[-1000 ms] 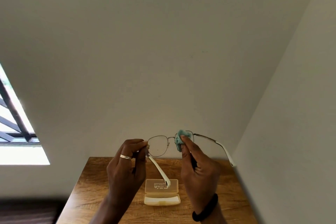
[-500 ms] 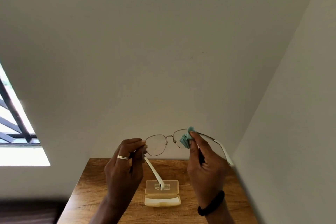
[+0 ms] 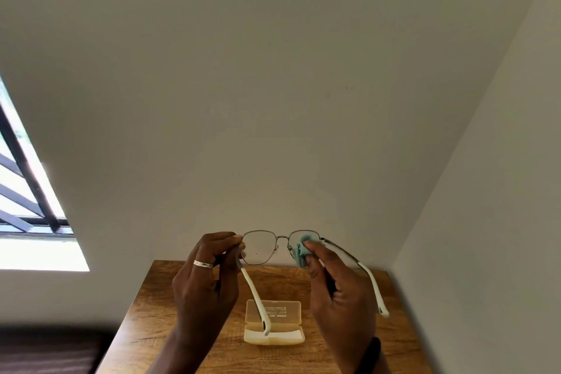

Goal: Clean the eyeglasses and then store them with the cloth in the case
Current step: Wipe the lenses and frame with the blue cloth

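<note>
I hold thin metal-rimmed eyeglasses with white temple tips up in front of the wall, temples unfolded toward me. My left hand pinches the frame's left corner by the hinge. My right hand pinches a small teal cloth against the right lens, which the cloth partly covers. Below them on the wooden table lies a pale yellow translucent case, open with its lid standing up at the back. One white temple tip hangs in front of the case.
The table stands in a corner, with a wall behind it and another close on the right. A barred window is at the left. Something dark lies low at the left beside the table.
My right hand slid the cloth across the right lens, first outward toward the hinge, then back onto the lens. The glasses shifted slightly. My left hand kept its pinch.
</note>
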`<act>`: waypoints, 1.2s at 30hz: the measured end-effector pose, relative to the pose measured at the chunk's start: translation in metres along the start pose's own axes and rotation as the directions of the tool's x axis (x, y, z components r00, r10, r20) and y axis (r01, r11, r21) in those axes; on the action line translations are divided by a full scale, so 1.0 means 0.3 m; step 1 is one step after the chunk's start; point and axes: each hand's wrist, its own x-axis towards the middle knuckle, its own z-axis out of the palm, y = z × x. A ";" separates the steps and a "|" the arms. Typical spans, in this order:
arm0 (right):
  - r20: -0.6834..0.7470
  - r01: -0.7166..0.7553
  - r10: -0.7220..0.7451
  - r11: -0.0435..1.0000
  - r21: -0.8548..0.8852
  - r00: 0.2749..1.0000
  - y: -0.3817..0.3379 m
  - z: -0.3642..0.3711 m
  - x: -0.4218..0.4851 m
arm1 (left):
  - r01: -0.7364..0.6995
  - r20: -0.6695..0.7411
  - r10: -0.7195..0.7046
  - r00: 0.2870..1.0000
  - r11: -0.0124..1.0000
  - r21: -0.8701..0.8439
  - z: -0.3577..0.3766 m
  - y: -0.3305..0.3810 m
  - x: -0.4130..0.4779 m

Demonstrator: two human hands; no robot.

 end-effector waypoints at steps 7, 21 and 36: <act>-0.152 0.072 -0.092 0.988 -0.136 0.984 0.008 0.020 0.043 | 0.040 0.004 -0.040 0.999 0.999 0.005 0.016 -0.014 0.002; -0.073 -0.161 0.176 0.971 0.176 0.982 -0.012 0.024 -0.049 | 0.261 0.143 -0.289 0.947 0.947 0.190 -0.001 -0.017 -0.035; 0.307 -0.654 0.578 0.648 0.391 0.756 -0.112 0.072 -0.048 | 0.304 0.363 -0.387 0.847 0.915 0.267 0.046 0.079 -0.128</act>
